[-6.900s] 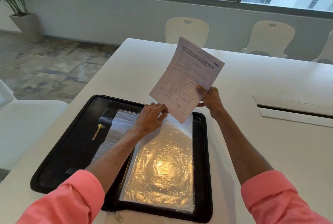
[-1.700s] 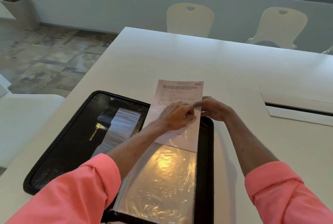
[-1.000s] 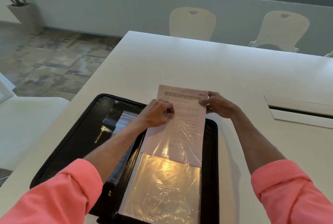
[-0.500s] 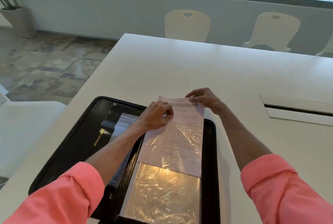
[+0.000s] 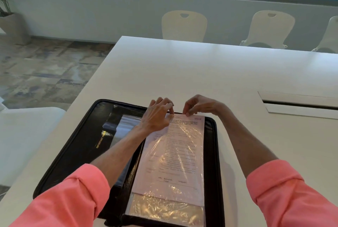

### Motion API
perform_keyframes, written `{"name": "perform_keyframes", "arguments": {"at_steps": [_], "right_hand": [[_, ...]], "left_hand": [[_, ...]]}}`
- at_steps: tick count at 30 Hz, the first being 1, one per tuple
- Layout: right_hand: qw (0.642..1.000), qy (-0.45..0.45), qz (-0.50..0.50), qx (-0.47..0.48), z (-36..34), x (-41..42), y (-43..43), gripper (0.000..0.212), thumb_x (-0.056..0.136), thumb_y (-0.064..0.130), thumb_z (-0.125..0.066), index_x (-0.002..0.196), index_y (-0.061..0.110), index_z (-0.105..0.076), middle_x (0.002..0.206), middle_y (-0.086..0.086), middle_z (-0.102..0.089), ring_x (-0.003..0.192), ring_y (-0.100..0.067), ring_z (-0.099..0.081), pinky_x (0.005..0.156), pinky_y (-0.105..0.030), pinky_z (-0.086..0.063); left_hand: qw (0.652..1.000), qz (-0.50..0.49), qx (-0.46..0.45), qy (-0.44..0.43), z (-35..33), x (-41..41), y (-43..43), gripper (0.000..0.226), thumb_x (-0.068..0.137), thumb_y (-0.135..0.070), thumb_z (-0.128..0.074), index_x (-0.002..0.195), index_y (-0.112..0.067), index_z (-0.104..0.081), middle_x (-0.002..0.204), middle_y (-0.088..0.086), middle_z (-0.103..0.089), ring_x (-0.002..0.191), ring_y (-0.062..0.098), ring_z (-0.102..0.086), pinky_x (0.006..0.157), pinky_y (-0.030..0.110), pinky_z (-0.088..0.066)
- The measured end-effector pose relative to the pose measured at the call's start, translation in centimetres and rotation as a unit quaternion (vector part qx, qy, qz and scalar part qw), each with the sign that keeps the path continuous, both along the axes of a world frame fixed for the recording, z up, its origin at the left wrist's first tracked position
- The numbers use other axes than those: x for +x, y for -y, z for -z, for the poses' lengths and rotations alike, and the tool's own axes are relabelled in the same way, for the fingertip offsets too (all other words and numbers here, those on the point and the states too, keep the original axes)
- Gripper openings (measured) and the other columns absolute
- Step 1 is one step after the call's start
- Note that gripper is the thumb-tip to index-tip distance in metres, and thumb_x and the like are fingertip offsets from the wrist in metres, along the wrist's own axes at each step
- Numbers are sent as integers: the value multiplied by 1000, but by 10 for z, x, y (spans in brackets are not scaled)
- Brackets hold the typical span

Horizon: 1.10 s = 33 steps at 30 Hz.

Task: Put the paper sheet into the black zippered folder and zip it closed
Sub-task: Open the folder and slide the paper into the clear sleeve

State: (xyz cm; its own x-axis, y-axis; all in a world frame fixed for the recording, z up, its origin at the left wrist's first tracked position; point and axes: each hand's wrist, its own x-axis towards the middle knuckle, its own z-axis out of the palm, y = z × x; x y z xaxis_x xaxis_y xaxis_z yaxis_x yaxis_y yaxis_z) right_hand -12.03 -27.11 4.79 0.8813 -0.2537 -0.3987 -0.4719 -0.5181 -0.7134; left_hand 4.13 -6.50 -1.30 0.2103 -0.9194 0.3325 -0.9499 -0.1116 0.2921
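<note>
Both hands meet at the far edge of the black zippered folder (image 5: 87, 146), which lies open and flat on the white table (image 5: 182, 73). Its right half, at 3 o'clock from the spine, holds a clear plastic sleeve (image 5: 164, 212), and the paper sheet (image 5: 175, 155) sits almost fully inside it, with only a narrow strip of empty sleeve showing at 6 o'clock below the sheet. At 12 o'clock of the sheet, the left hand (image 5: 157, 115) pinches the top edge with thumb and fingertips pressed together, and just beside it the right hand (image 5: 199, 105) does the same, fingers curled down onto the paper's top edge. Pink sleeves (image 5: 285, 195) cover both forearms. 3 pale chairs (image 5: 183, 25) stand beyond the table.
</note>
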Motion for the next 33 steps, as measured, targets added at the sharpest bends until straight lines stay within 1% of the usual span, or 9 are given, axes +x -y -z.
{"name": "perform_keyframes", "arguments": {"at_steps": [8,13,17,20,22,24,26,30,33], "right_hand": [[1000,-14,-9,-23,0,-4,-15,21,86,2,-75,104,10,-84,90,-4,-79,82,-13,-70,77,-25,-53],[999,-37,11,-30,-3,-7,-30,23,78,29,-72,95,25,-87,103,-9,-82,89,-17,-70,84,-34,-56],[994,-71,15,-85,-2,-9,-45,40,80,48,-70,102,18,-85,105,-6,-72,97,-26,-64,87,-44,-52],[994,-46,14,-102,1,-13,-52,27,98,30,-74,113,10,-83,104,2,-66,95,-11,-59,84,-28,-46],[994,-41,23,-100,6,-15,-55,20,99,21,-75,111,8,-83,99,6,-64,90,-8,-56,82,-24,-45],[991,-40,35,-122,11,-15,-59,10,95,23,-76,98,19,-85,98,8,-65,95,-10,-58,94,-36,-49],[984,-45,48,-165,15,-15,-63,9,94,29,-77,87,32,-82,97,13,-65,106,-16,-59,105,-50,-44],[977,-48,79,-191,17,-15,-67,7,92,35,-79,87,40,-82,106,9,-71,121,-20,-55,112,-58,-36],[972,-54,96,-209,21,-18,-64,7,88,37,-79,85,33,-84,103,7,-75,122,-23,-57,112,-58,-35]], "left_hand": [[1000,-27,0,8,-5,-8,-1,9,95,-29,-74,101,-23,-72,124,-6,-67,116,17,-56,94,32,-34],[999,-47,-1,2,-5,-11,-2,9,95,-30,-74,100,-23,-72,122,-6,-68,115,18,-56,95,34,-37],[999,-48,0,6,-6,-13,-2,10,95,-31,-74,98,-22,-71,119,-6,-70,113,18,-56,96,37,-40],[999,-39,8,17,-8,-11,-2,10,94,-32,-74,98,-22,-72,116,-5,-71,111,19,-57,97,38,-40],[999,-33,11,26,-9,-11,-3,10,95,-32,-73,99,-22,-72,115,-5,-72,110,19,-56,95,38,-39],[999,-33,15,29,-8,-13,-3,10,96,-32,-71,99,-23,-72,115,-5,-72,111,19,-56,94,37,-37],[999,-36,16,27,-5,-15,-4,10,96,-32,-71,100,-23,-72,114,-5,-71,111,19,-56,93,37,-37],[999,-42,13,17,-2,-15,-5,10,97,-32,-71,101,-24,-73,113,-5,-71,109,19,-57,93,37,-38],[999,-40,16,15,-3,-13,-4,10,98,-33,-70,101,-24,-73,112,-5,-71,108,18,-57,91,36,-36]]}}
